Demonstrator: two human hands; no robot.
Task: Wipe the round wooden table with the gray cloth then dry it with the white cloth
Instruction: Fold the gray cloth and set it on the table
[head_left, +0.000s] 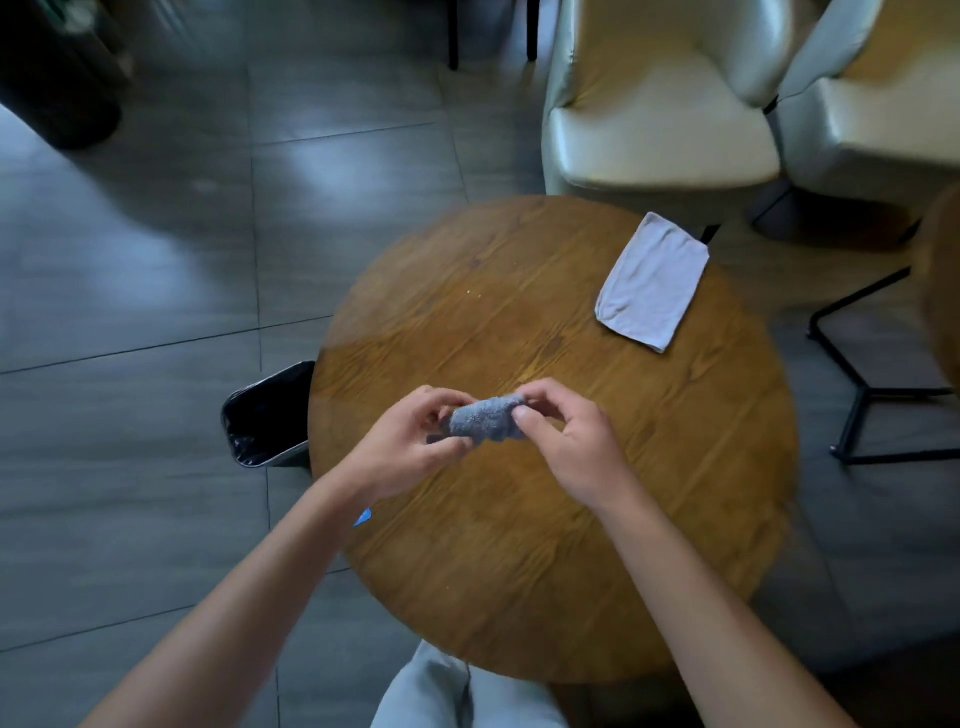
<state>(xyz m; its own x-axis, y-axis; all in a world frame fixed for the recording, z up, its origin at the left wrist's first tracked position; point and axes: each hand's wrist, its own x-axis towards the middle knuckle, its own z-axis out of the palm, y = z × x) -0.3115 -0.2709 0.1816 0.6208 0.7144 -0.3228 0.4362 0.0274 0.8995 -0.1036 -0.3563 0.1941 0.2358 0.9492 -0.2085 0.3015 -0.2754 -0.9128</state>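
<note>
The round wooden table (597, 519) fills the middle of the head view. Above its near-centre I hold a small bunched gray cloth (485, 420) between both hands. My left hand (410, 441) pinches its left end and my right hand (566, 441) pinches its right end. The cloth is lifted off the tabletop. A folded white cloth (652, 283) lies flat on the table's far right part, untouched by either hand.
A black bin with a liner (267, 415) stands on the tiled floor at the table's left edge. Two cream chairs (660, 114) stand beyond the table. A black metal table base (872, 384) is on the right. My knee (457, 696) shows below.
</note>
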